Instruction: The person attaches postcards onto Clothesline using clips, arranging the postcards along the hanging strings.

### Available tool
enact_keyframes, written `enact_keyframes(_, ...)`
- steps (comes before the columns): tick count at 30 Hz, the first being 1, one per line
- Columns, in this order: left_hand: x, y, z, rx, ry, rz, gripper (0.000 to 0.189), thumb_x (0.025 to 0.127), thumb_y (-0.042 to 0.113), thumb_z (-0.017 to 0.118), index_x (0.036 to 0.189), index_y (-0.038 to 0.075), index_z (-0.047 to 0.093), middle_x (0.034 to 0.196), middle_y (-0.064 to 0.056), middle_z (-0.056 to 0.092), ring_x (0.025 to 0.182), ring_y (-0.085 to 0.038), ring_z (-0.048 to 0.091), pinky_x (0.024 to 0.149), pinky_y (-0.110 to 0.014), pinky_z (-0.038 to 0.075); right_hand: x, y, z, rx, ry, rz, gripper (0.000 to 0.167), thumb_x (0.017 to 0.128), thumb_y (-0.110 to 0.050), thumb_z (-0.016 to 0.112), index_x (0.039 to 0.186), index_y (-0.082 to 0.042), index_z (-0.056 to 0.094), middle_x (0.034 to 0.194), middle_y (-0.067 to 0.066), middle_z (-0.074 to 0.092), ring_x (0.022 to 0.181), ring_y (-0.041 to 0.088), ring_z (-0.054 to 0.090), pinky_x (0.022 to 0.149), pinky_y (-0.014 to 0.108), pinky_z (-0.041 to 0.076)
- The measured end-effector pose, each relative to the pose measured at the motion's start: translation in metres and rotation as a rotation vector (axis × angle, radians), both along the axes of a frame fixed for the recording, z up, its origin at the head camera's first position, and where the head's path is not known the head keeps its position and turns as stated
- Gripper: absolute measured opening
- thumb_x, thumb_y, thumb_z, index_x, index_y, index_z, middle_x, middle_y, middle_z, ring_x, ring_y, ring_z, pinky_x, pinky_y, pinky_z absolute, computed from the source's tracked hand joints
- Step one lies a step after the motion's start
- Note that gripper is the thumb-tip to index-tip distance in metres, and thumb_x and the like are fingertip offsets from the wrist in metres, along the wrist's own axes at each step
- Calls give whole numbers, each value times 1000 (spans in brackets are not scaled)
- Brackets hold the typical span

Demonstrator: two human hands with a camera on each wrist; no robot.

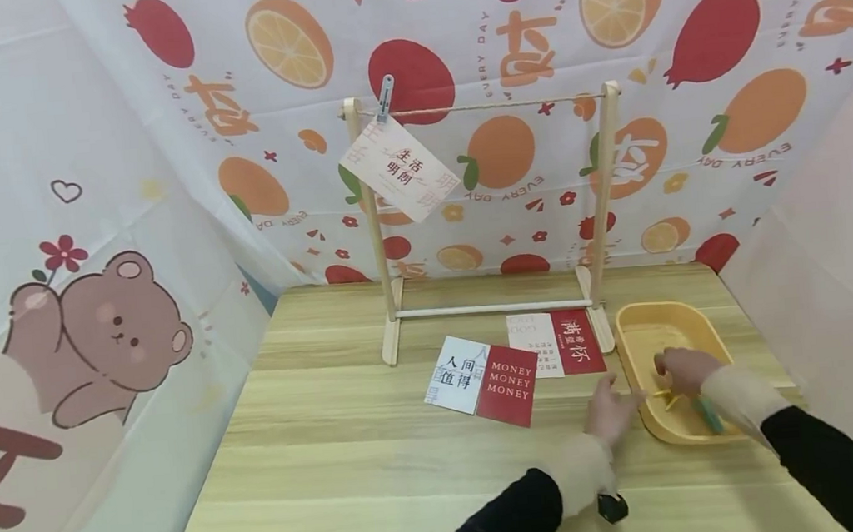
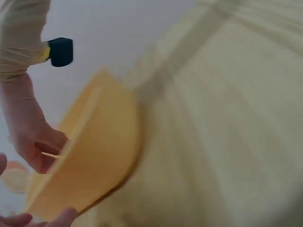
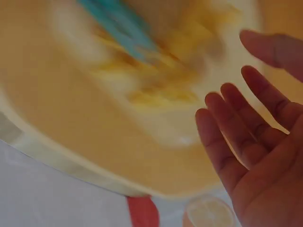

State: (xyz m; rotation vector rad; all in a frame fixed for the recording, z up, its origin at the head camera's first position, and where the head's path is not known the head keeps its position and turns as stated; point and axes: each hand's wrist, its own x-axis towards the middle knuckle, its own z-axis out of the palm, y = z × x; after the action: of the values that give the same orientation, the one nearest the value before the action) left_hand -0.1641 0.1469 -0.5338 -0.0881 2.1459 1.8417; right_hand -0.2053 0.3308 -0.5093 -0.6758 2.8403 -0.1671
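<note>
My right hand point(image 1: 686, 369) reaches into a yellow plastic tray point(image 1: 629, 317). In the right wrist view its fingers point(image 3: 232, 137) are spread and slightly bent, with nothing between them. Inside the tray lie a teal clothespin point(image 3: 120, 28) and several blurred yellow pieces point(image 3: 165, 97), probably clothespins. My left hand point(image 1: 609, 412) is at the tray's near left side. Its fingertips point(image 2: 66, 216) are against or very near the outer wall; contact is hard to confirm.
A wooden rack point(image 1: 601, 194) with a string stands at the back. A grey clothespin point(image 1: 386, 98) holds a printed card point(image 1: 400, 168) there, tilted. On the table point(image 1: 320, 441) lie a white card point(image 1: 458, 376), a red MONEY card point(image 1: 507, 386) and a red-and-white card point(image 1: 579, 342).
</note>
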Motion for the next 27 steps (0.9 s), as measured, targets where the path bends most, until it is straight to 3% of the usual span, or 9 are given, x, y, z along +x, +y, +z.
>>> enact_keyframes(3, 9, 13, -12, -68, 29, -73, 52, 81, 19, 71, 128, 6, 50, 120, -11, 57, 110, -24, 52, 92, -37, 42, 16, 3, -23, -7, 58, -1, 33, 62, 0, 76, 84, -7, 52, 75, 4, 45, 63, 23, 50, 47, 33, 46)
enact_keyframes(6, 14, 18, -19, -102, 63, -120, 53, 82, 14, 69, 131, 10, 48, 123, -5, 56, 113, -16, 49, 94, -31, 39, 21, 9, -46, -41, 206, 76, 44, 52, -1, 78, 86, -9, 50, 74, 3, 43, 62, 22, 48, 44, 33, 43)
enact_keyframes(8, 15, 20, -22, -95, 71, -142, 55, 83, 9, 67, 134, 11, 46, 124, -3, 55, 113, -13, 49, 94, -28, 39, 22, 10, -56, -55, 287, 129, 49, 48, -4, 81, 86, -9, 50, 73, 2, 43, 59, 20, 47, 43, 32, 41)
enact_keyframes(11, 16, 20, -24, -82, 50, -157, 56, 84, 7, 65, 136, 10, 43, 125, -5, 54, 110, -13, 51, 91, -27, 41, 21, 9, -62, -80, 313, 164, 49, 49, -8, 83, 87, -10, 51, 72, -1, 43, 57, 18, 47, 44, 32, 40)
enact_keyframes(19, 12, 26, -24, -6, -51, -107, 60, 83, 2, 65, 137, 10, 42, 119, -11, 57, 103, -18, 57, 84, -29, 47, 18, 4, -59, -39, 168, 101, 36, 63, -17, 80, 83, -11, 51, 72, -5, 41, 58, 11, 44, 47, 29, 40)
enact_keyframes(24, 10, 29, -25, 74, -68, -73, 59, 81, -3, 65, 135, 5, 43, 113, -11, 60, 97, -19, 59, 79, -28, 49, 14, 3, -52, -167, 76, -67, 23, 72, -11, 73, 83, -4, 54, 69, -3, 48, 58, 11, 45, 51, 31, 41)
enact_keyframes(27, 10, 31, -26, 106, -78, -60, 57, 80, -5, 65, 133, 3, 45, 109, -11, 61, 93, -18, 61, 75, -27, 50, 11, 1, -44, -253, 17, -201, 26, 77, -11, 70, 89, 8, 58, 72, 7, 58, 64, 22, 55, 59, 39, 47)
